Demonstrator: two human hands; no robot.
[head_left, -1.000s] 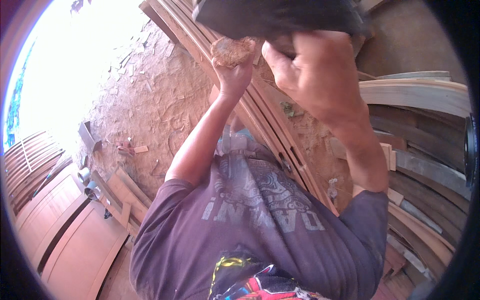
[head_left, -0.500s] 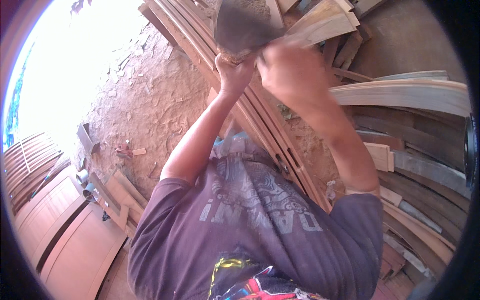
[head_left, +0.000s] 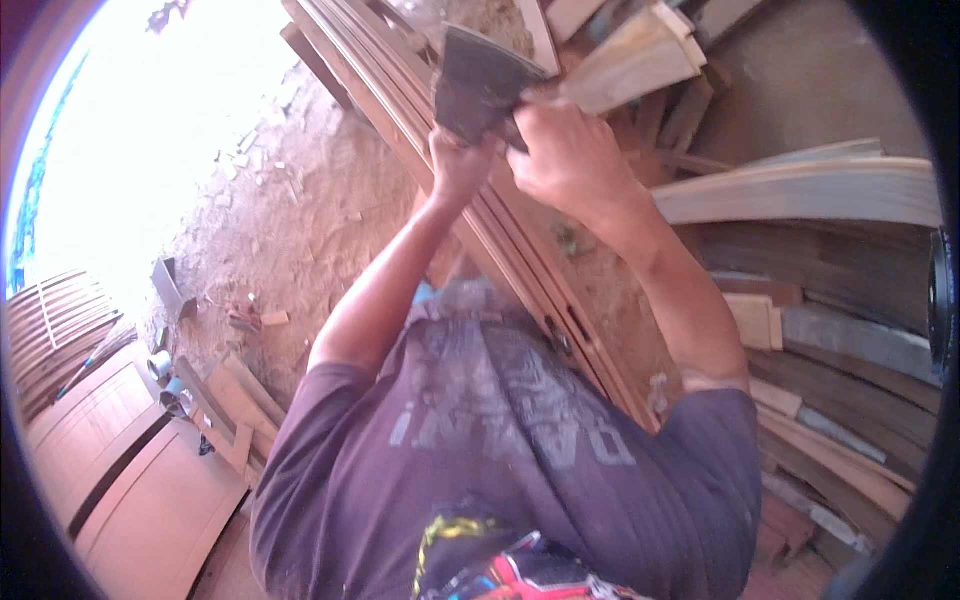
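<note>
A dark grey, square-cornered flat sheet [head_left: 485, 80], possibly sandpaper, is held up at the top centre, over long wooden boards. My left hand [head_left: 462, 168] grips its lower edge from below, with the thumb against the edge; the other fingers are mostly hidden. My right hand [head_left: 572, 152] is closed at the sheet's lower right corner, knuckles up, close beside the left. Beneath both hands, the long grooved boards [head_left: 500, 225] run diagonally from the upper left toward my waist. One board has narrow slots cut in it near my body.
Offcuts [head_left: 640, 60] lie in a heap beyond my right hand. Stacked curved planks [head_left: 830, 195] fill the right side. Wooden panels [head_left: 165, 500] lean at the lower left near scrap boards [head_left: 235, 400]. Wood chips litter the sandy ground [head_left: 300, 210] on the left.
The dark sheet has turned and looks flatter, showing its face and corners. Both hands have shifted slightly with it, and my right hand is less blurred.
</note>
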